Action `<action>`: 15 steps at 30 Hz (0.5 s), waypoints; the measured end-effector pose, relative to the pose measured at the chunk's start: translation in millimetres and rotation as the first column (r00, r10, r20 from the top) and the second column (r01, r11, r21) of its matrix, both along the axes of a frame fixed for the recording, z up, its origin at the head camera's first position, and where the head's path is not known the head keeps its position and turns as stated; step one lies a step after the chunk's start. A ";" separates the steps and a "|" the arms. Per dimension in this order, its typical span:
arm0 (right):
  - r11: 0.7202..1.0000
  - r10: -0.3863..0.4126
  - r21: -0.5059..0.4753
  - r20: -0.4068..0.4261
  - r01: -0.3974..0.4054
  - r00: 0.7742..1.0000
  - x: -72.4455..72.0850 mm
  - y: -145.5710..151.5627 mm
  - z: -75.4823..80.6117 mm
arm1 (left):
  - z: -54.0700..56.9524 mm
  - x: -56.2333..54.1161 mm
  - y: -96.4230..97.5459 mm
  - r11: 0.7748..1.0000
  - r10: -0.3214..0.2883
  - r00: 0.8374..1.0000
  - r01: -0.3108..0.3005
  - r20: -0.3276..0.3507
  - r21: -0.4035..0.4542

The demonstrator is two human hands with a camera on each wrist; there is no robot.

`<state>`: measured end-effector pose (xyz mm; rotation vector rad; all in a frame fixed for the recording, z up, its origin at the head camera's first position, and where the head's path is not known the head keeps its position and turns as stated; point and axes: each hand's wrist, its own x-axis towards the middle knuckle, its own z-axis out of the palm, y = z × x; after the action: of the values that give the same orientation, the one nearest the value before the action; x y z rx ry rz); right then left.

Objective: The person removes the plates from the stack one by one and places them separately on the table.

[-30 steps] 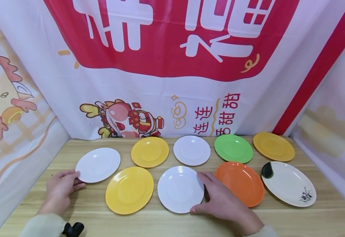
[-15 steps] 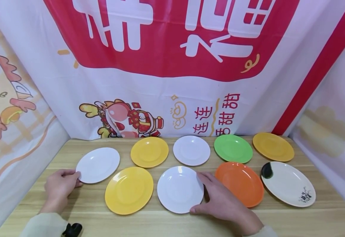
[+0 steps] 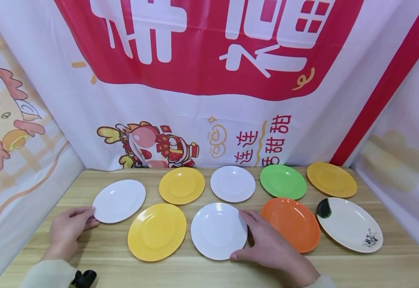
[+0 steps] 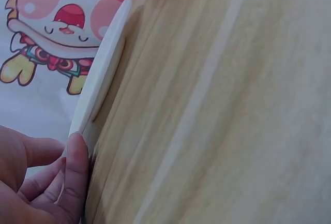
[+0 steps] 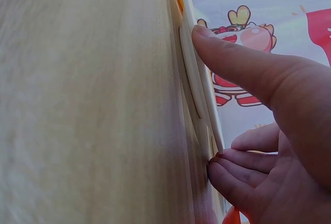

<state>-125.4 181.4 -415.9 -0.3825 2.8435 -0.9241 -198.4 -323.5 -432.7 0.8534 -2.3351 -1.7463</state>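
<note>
At the left end of the wooden table, a white plate (image 3: pixel 119 201) has my left hand (image 3: pixel 67 228) at its near left rim. In the left wrist view, the fingertips (image 4: pixel 76 144) meet this rim from both sides, one digit above and others beneath. A second white plate (image 3: pixel 218 231) is in the middle of the front row. My right hand (image 3: pixel 268 242) grips its right edge, thumb at the near side and fingers farther back. From the right wrist, this plate (image 5: pixel 199 74) shows edge-on, with the thumb (image 5: pixel 207 35) on its rim and curled fingers (image 5: pixel 240 169) low at the other end.
Between the hands is a yellow plate (image 3: pixel 157 232). An orange plate (image 3: pixel 292 224) and a patterned oval plate (image 3: pixel 349 225) are at the right. Behind are yellow (image 3: pixel 182 185), white (image 3: pixel 232 183), green (image 3: pixel 283 181) and mustard (image 3: pixel 331 179) plates. Printed cloth (image 3: pixel 209 88) encloses the table (image 3: pixel 195 276).
My left hand has shifted slightly left, its fingertips staying at the left white plate's rim. The right hand and the plates stay practically where they were.
</note>
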 end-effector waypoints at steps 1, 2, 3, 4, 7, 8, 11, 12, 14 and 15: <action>1.000 -0.001 -0.001 0.001 0.001 1.000 -0.2 0.2 -0.1 | 0.2 0.3 -1.7 1.000 0.006 1.000 -0.006 0.004 0.013; 1.000 0.001 -0.003 0.001 0.000 1.000 -0.4 0.4 -0.1 | 0.3 0.4 -3.6 1.000 0.011 1.000 -0.011 0.004 0.023; 1.000 0.001 -0.003 0.003 -0.001 1.000 -0.5 0.7 -0.4 | 0.4 0.9 -5.3 0.999 0.015 1.000 -0.015 -0.002 0.033; 1.000 0.001 0.000 0.006 -0.001 1.000 -0.6 0.9 -0.5 | 0.5 2.0 -6.6 0.999 0.016 1.000 -0.016 0.003 0.035; 1.000 -0.003 -0.002 0.018 0.003 1.000 -0.5 0.9 -0.4 | 1.2 4.8 -10.0 0.998 0.022 1.000 -0.022 -0.003 0.059; 1.000 -0.004 0.000 0.022 0.004 1.000 -0.4 0.8 -0.1 | 1.6 5.6 -10.8 0.997 0.027 1.000 -0.027 -0.008 0.071; 1.000 -0.006 -0.003 0.030 0.006 1.000 0.1 0.7 0.8 | 3.8 7.5 -10.5 0.992 0.057 0.998 -0.053 -0.025 0.110; 1.000 -0.004 -0.002 0.027 0.004 1.000 0.2 0.9 1.2 | 5.2 8.0 -9.7 0.991 0.070 0.997 -0.066 -0.030 0.117; 1.000 0.004 0.000 0.030 -0.004 1.000 0.8 1.7 2.7 | 9.5 9.5 -4.9 0.994 0.082 0.996 -0.079 -0.047 0.079; 1.000 0.009 -0.002 0.034 -0.009 0.999 1.1 2.4 4.2 | 12.7 10.7 -1.1 0.996 0.077 0.995 -0.074 -0.059 0.041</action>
<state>-124.3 183.8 -411.8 -0.3749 2.8080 -0.9222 -187.6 -324.6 -420.0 0.8701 -2.2085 -1.7666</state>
